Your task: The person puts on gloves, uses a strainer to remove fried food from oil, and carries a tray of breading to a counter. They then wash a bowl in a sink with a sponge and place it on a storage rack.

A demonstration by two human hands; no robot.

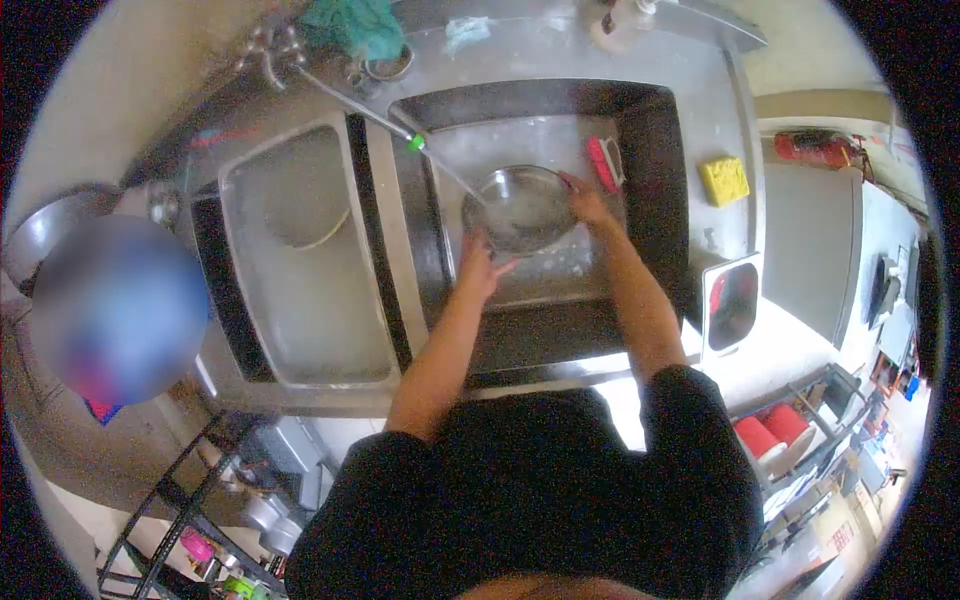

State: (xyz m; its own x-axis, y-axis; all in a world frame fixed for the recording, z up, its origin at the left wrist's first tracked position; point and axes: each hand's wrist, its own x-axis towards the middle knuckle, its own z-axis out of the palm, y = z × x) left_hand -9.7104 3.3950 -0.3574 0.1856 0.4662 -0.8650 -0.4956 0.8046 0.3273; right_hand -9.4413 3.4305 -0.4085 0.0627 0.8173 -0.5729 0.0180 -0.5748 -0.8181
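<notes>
Over the right-hand sink basin [650, 270], I hold a round, shiny bowl [520, 212] that looks like metal or glass. My left hand [480, 268] grips its lower left rim, with one finger stretched out. On the opposite side, my right hand [588, 203] has hold of the upper right rim. The long faucet spout [350, 100] with a green ring [416, 142] points at the bowl, and what looks like water runs from it onto the bowl's left part. A red-and-white scrub brush [604, 165] lies in the basin beyond my right hand.
A yellow sponge [724, 181] sits on the counter to the right. Left of the divider, a second basin [310, 300] holds cloudy water with a round rim showing. Green netting [350, 28] lies behind the faucet. A large metal bowl [60, 225] stands far left, beside a blurred patch.
</notes>
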